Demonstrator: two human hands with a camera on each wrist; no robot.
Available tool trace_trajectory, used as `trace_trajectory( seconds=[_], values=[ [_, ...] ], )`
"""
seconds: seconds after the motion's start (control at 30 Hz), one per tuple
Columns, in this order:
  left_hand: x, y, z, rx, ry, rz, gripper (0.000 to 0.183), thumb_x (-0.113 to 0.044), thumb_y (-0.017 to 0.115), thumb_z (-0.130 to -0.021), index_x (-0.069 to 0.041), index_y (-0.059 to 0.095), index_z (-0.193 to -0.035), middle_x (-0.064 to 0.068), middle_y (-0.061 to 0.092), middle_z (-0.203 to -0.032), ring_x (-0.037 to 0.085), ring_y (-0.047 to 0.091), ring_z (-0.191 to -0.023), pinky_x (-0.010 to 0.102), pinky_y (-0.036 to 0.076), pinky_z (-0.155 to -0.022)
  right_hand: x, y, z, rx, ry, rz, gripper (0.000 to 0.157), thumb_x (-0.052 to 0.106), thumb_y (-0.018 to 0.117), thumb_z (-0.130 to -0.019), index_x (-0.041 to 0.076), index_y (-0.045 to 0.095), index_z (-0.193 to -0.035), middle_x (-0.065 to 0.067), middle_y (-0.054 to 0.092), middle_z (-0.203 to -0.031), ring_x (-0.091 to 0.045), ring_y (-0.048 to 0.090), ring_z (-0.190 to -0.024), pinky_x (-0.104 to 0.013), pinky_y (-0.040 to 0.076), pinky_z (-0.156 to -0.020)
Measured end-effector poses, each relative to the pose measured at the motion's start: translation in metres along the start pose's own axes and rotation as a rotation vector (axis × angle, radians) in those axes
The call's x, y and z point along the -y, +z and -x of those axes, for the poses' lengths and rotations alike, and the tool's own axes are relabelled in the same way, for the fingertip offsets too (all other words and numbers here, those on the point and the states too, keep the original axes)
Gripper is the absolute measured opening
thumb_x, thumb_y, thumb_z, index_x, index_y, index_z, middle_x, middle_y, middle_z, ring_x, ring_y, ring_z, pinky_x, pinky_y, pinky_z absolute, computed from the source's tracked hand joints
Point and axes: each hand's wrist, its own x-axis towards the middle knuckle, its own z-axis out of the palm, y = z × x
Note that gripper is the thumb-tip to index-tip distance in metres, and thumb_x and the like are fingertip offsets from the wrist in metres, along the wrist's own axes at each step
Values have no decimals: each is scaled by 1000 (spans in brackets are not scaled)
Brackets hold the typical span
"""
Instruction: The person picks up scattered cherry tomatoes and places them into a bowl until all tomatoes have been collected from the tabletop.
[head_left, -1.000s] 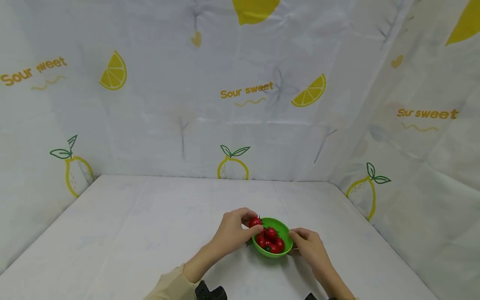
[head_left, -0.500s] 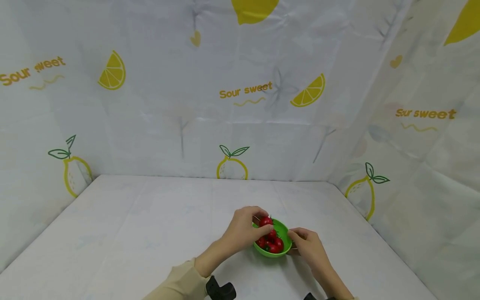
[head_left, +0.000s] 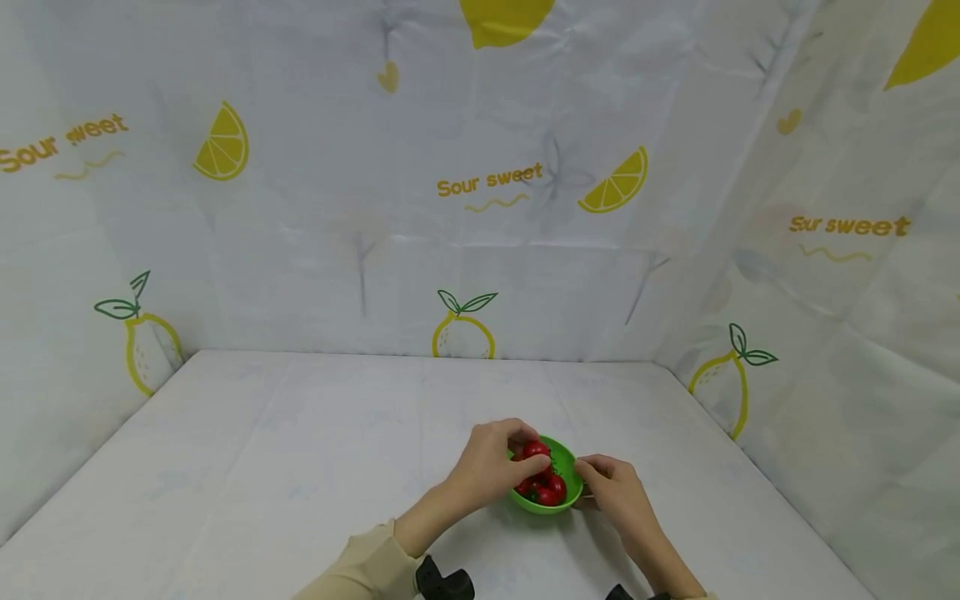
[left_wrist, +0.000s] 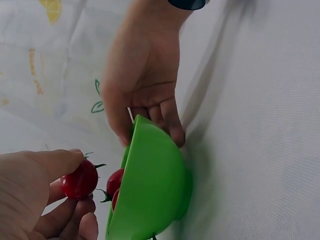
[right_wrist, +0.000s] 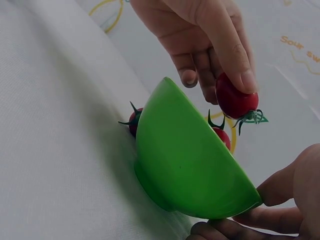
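Observation:
A green bowl [head_left: 568, 475] stands on the white table with several small red tomatoes [head_left: 551, 492] inside. My left hand [head_left: 491, 462] pinches a cherry tomato [left_wrist: 81, 180] between thumb and fingers, just above the bowl's left side. Its green stem shows in the right wrist view. On the bowl's right, my right hand [head_left: 618, 492] grips the rim, thumb at the edge and fingers underneath along the outside wall [right_wrist: 190, 160].
Another tomato [right_wrist: 134, 121] lies on the table beside the bowl, hidden in the head view behind the left hand. Lemon-print cloth walls [head_left: 337, 167] enclose the white tabletop [head_left: 300, 442] at the back and sides.
My left hand has moved right with its tomato, from the bowl's left rim to over the bowl, and dipped slightly. The right hand has kept its grip on the rim.

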Motion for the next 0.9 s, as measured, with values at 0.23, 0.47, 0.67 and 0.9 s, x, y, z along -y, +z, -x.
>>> trace_trajectory(
  seconds=[0.23, 0.47, 0.67, 0.9],
  values=[
    [4, 4, 1, 15, -7, 4, 21, -17, 76, -88, -4, 70, -103, -3, 68, -92, 6, 61, -81, 21, 51, -71, 1, 0, 0, 1, 9, 11, 32, 16, 54, -101, -12, 62, -116, -11, 68, -97, -24, 67, -84, -37, 57, -71],
    [5, 6, 1, 27, -4, -2, 23, -16, 76, -88, -2, 69, -105, -2, 68, -95, 5, 62, -82, 19, 50, -71, 0, 0, 0, 2, 4, 15, 33, 17, 54, -101, -11, 63, -116, -11, 68, -97, -23, 66, -84, -37, 57, -71],
    [3, 7, 2, 37, -8, 34, 24, -15, 75, -88, -1, 69, -106, -1, 69, -96, 2, 61, -80, 19, 51, -70, -1, 0, -1, 4, 3, 10, 33, 17, 54, -101, -11, 63, -116, -11, 68, -97, -24, 66, -84, -37, 57, -71],
    [4, 9, 2, 42, -1, 40, 24, -14, 76, -87, 0, 69, -105, -1, 69, -94, 1, 61, -78, 18, 51, -69, -1, 1, -1, -1, 5, 11, 32, 16, 54, -101, -11, 63, -115, -11, 68, -96, -24, 67, -83, -37, 57, -70]
  ],
)
